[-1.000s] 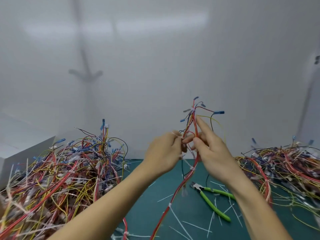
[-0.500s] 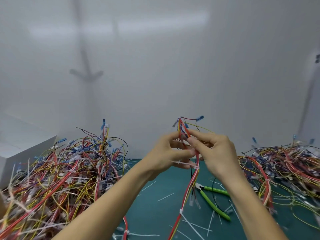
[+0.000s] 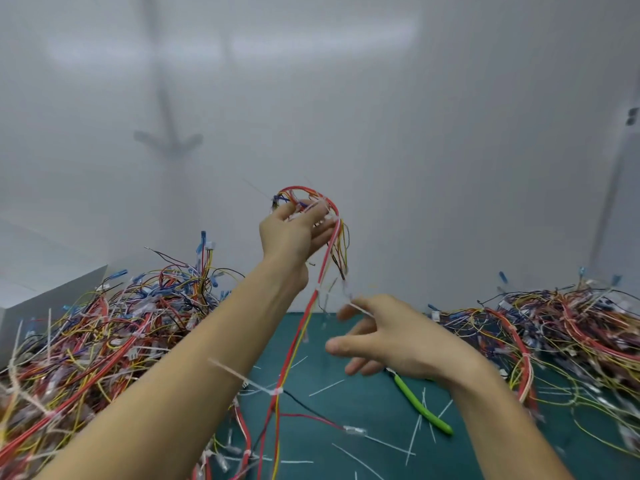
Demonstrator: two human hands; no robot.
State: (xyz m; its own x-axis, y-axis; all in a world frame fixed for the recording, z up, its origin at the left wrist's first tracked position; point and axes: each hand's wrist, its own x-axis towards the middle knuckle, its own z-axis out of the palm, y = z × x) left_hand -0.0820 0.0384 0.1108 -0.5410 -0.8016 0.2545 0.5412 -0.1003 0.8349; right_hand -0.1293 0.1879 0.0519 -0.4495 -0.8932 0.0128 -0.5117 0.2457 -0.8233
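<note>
L hand [image 3: 294, 233] is up high, fingers curled round the top loop of the harness [image 3: 327, 251]. It's the only grip on it. The rest of the harness hangs down past the forearm and its tail lands on the desk [image 3: 363, 420] near the front edge. R hand [image 3: 391, 341] is lower and off the harness, fingers spread and loosely bent. A thin white tie bit [image 3: 360, 308] sits at the index tip. Too blurred to say if it's pinched or just passing.

Risks, as I read it:
- Tail ends lie close to the L pile [image 3: 104, 334]. Lifting more could snag stray wires and drag them out.
- One-hand hold on a springy loop, so wires may slip off the fingers and fan out.
- At least one tie [image 3: 277, 391] is on the harness low down, w/ a long tail. Pulling wires apart before it's cut would strain them.
- Cutters [image 3: 420, 407] lie partly under the R wrist, so a blind grab could hit the tip.
- Offcuts [image 3: 325, 388] are all over the desk and could get mixed into the R pile [image 3: 554, 327].

Count:
- hands: 2
- harness in hand: 1
- piles: 2
- cutters: 1 pair
- white box [image 3: 52, 296] far L: 1
- offcuts on desk: approx. a dozen, some too faint to count
</note>
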